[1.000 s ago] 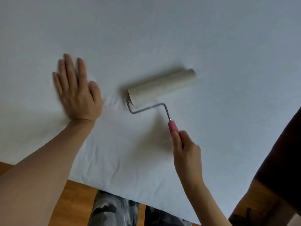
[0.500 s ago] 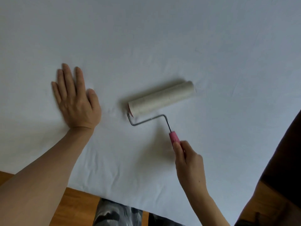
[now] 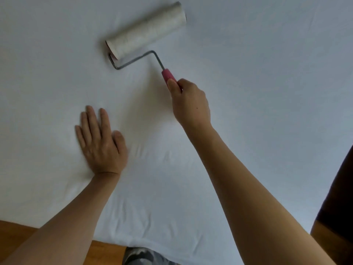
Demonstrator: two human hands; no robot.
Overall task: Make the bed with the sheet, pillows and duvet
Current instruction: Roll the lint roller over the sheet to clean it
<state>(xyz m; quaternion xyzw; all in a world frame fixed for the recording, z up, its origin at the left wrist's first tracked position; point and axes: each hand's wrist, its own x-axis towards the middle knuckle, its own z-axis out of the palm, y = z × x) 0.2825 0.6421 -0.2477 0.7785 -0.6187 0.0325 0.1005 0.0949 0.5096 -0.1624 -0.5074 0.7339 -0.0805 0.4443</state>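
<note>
A white sheet [image 3: 248, 92] covers the bed and fills nearly the whole head view, smooth across the far part and gathered into soft creases near the close edge, just beyond the left hand and along the hem.

The left hand [image 3: 101, 144] lies palm down on the sheet, fingers straight and close together, thumb out to the side; its grip has hold of nothing, it only presses flat on the cloth. The forearm runs back toward the lower left corner.

The right hand [image 3: 189, 104] reaches further out over the bed. Its grip is curled round the pink handle [image 3: 168, 74] of a lint roller [image 3: 147, 28], with the thumb laid along the handle's near side and only the handle's upper end showing past the fingers. From the handle a bent grey wire frame [image 3: 133, 61] leads up and left to the roller's drum, a pale, off-white cylinder (its surface looks a little mottled) that lies on the sheet at a slant, its left end nearer and its right end further away. The roller sits well beyond the left hand, toward the top of the view.

Below the hem shows a wooden floor [image 3: 15, 228], and at the bottom edge a patch of grey patterned trousers [image 3: 141, 257]. A dark shape [image 3: 338, 207] cuts in at the right edge; what it is cannot be told.
</note>
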